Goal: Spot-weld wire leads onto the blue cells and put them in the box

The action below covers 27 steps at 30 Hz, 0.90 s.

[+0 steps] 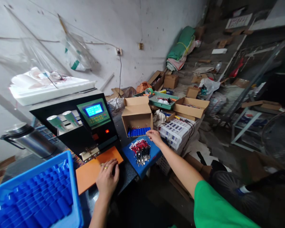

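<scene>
My left grip [107,175] rests over the near edge of the orange board [86,178], fingers loosely curled; I cannot tell whether they hold anything. My right grip [153,136] is closed at the fingertips, just beside the row of blue cylindrical cells [139,131] in the open cardboard box [137,110]; whatever may be between the tips is too small to tell. Red-and-black wire leads [141,151] lie bunched on the blue mat [142,170], whose near corner juts past the counter [126,176]. Bare orange surface separates my left grip from the spot welder's [105,128] electrodes. The blue crate [76,193], full of blue cylinders [41,199], crowds the board's left edge. The welder's lit screen [94,110] carries lines too small to read; red characters on the white sign [238,21] are illegible.
</scene>
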Each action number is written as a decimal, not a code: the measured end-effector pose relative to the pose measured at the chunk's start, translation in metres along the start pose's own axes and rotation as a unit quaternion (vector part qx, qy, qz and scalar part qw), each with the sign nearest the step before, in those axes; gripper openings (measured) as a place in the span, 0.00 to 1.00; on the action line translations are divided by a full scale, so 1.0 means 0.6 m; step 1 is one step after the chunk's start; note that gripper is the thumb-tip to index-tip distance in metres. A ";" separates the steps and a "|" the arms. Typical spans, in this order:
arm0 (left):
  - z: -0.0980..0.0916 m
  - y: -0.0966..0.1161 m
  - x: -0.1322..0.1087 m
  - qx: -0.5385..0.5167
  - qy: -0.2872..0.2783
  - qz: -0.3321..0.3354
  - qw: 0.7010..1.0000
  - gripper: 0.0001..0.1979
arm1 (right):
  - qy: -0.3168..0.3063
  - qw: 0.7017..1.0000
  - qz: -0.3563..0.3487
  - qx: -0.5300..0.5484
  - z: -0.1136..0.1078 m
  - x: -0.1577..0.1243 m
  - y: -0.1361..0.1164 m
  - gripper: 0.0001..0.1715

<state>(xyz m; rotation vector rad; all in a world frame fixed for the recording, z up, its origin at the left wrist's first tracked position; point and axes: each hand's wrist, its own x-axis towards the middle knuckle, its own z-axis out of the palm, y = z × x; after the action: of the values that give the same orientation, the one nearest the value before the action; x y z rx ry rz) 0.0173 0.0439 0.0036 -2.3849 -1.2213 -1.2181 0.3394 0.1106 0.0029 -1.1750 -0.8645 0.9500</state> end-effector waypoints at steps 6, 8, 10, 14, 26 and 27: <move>-0.002 0.002 0.001 -0.007 0.000 -0.006 1.000 0.09 | 0.014 0.995 -0.097 0.002 0.016 0.013 -0.036 0.18; -0.002 0.002 0.001 -0.014 -0.007 -0.014 1.000 0.09 | 0.022 0.991 -0.131 -0.004 0.022 0.011 -0.052 0.17; -0.002 0.001 0.000 -0.025 -0.010 -0.021 0.999 0.09 | 0.036 0.986 -0.161 -0.004 0.029 0.007 -0.071 0.15; -0.004 0.001 0.001 -0.054 -0.017 -0.042 0.998 0.10 | 0.051 0.981 -0.179 0.052 0.052 -0.011 -0.107 0.12; -0.062 0.061 -0.010 -0.342 0.006 -0.382 0.858 0.21 | -0.208 0.934 0.118 0.267 0.182 -0.218 -0.055 0.16; -0.069 0.070 -0.017 -0.352 0.005 -0.400 0.846 0.21 | -0.209 0.931 0.126 0.271 0.192 -0.233 -0.047 0.16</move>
<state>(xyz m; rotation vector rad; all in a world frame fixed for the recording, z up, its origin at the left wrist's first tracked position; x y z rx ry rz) 0.0211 -0.0094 0.0304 -2.2921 -2.1929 -2.2404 0.1870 0.0175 0.0432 -0.6147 -0.7170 1.5726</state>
